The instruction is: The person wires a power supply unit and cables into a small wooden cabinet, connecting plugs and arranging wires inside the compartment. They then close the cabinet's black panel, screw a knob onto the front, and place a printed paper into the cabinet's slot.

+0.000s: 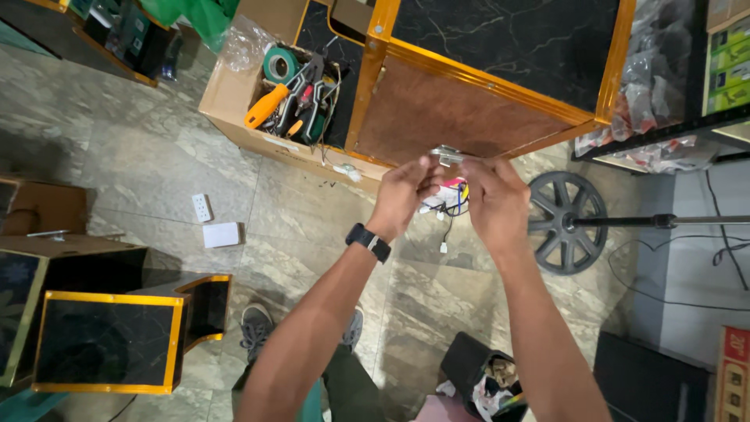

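Small metal fitting (448, 155), silvery and hard to make out in detail, sits pinched between the fingertips of both hands right at the lower edge of the brown panel (445, 109) of a black cabinet framed in orange-gold trim (367, 86). The left hand (405, 194), with a dark watch at the wrist, closes its thumb and fingers on the fitting's left end; the right hand (494, 199) closes on its right end, so both grips are together on the same piece. To do this well, I judge the fitting should be held square to the panel's edge, one hand steadying while the other adjusts, with the loose coloured wires (451, 199) hanging just below the panel kept out of the way. Left of the panel stands an open cardboard box (234, 94), tan and rectangular, holding a roll of green tape (279, 64), an orange-handled screwdriver (266, 106) and pliers. Further left of the panel, on the marbled floor, lie a small white socket plate (202, 207) and a plain white rectangular card or pack (221, 234). Right of the panel, shelving carries clear plastic bags (652, 86) and green boxes (730, 66) stacked on edge. Far below and right of the panel, a red carton corner (734, 375) shows at the frame's edge. A dark fan base (566, 223) lies just right of the hands.
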`<state>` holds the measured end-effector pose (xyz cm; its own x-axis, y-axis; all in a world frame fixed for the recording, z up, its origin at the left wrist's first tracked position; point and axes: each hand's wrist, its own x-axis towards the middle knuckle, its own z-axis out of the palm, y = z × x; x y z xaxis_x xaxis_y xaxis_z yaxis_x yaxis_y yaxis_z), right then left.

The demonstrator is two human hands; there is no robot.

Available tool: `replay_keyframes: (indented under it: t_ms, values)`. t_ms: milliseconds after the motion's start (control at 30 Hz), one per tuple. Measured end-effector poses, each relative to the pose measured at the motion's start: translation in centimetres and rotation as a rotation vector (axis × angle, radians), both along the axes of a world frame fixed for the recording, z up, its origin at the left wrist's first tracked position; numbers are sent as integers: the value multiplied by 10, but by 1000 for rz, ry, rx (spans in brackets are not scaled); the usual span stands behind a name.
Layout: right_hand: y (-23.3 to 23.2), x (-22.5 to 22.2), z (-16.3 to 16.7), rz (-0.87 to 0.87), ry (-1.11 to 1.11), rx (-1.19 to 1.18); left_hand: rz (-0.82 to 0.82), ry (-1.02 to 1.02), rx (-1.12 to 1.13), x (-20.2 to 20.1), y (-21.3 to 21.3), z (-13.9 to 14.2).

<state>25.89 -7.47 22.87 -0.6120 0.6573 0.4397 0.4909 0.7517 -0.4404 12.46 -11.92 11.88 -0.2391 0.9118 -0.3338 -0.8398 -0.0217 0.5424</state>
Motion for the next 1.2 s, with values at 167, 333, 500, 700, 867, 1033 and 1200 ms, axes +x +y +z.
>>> replay_keyframes:
  t_ms: [167, 333, 500, 700, 867, 1033, 1200]
  values:
    - [11, -14, -9, 79, -77, 46, 17, -151, -44, 3, 14, 8]
    - [8, -25, -22, 23, -39, 65, -36, -209, -55, 6, 14, 9]
    - [3, -33, -20, 49, -216, 246, -58, -285, 37, 5, 13, 1]
    - [1, -36, -7, 47, -192, 72, -151, -388, 118, 3, 13, -4]
    - [1, -43, -18, -70, -40, -29, -223, -400, 52, 1, 15, -4]
    - [7, -41, -25, -161, -83, -140, -238, -465, 106, 1, 18, -12]
    - [0, -39, -20, -114, 31, -138, -178, -456, 184, 8, 24, -9]
